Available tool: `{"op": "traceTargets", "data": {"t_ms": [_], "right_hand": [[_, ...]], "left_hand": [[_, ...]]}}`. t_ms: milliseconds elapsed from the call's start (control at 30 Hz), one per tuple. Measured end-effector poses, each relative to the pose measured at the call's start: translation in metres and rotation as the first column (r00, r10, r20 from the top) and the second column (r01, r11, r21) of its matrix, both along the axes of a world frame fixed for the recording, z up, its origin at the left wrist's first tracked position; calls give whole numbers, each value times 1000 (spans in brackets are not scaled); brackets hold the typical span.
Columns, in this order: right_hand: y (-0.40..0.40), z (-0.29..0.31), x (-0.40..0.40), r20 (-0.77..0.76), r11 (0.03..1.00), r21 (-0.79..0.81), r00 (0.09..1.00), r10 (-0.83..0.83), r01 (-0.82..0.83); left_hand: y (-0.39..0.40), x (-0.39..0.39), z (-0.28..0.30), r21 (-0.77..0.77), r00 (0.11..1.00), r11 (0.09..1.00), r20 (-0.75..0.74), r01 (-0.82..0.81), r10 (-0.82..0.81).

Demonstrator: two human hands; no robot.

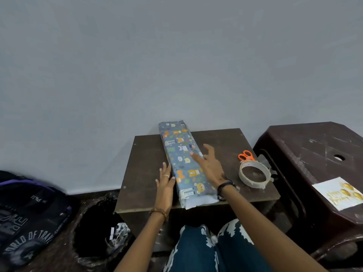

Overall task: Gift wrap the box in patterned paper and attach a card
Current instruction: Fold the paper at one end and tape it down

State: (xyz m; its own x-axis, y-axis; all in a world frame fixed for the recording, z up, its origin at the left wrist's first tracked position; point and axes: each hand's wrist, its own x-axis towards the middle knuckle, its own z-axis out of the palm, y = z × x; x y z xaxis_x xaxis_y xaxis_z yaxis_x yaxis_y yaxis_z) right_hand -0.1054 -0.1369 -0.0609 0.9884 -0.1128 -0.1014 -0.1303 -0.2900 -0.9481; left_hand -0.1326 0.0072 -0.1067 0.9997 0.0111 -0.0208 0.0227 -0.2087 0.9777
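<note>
Broadly, a grey wall [176, 55] fills the upper half of the view, and below it a small dark brown bench [141, 173] stands against it. To the right of the bench is a dark plastic stool [314, 150], and on its near corner lies a white card [337, 195] with gold lettering and gold balloons. On the floor to the left sit a dark backpack [29, 218] with printed text and, between it and the bench, a bin lined with a black bag [94, 228].

On the bench lies the long box [182, 163], already covered in blue paper patterned with small animals; it runs from the near edge to the far edge, its far end reaching the wall, and white paper shows at its near end. The left hand [165, 185] lies flat with fingers extended against the box's left side, its grip wide and holding nothing. The right hand [208, 163] rests over the box's right edge with fingers spread, grip likewise wide and empty.

Right of the box, a roll of clear tape [243, 181] lies flat on the bench, and just behind it are orange-handled scissors [245, 156].
</note>
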Motion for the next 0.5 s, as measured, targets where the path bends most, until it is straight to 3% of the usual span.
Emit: {"op": "traceTargets", "data": {"t_ms": [67, 267, 500], "right_hand": [[-16, -7, -6, 26, 995, 93, 1000, 16, -18], [-43, -41, -39, 177, 988, 0, 973, -152, 154], [-43, -33, -78, 246, 995, 6, 965, 95, -100]], "left_hand": [[10, -1, -3, -5, 1000, 1000, -12, -7, 7], [29, -33, -11, 149, 991, 986, 94, 77, -92], [24, -51, -11, 392, 934, 908, 248, 147, -259]]}}
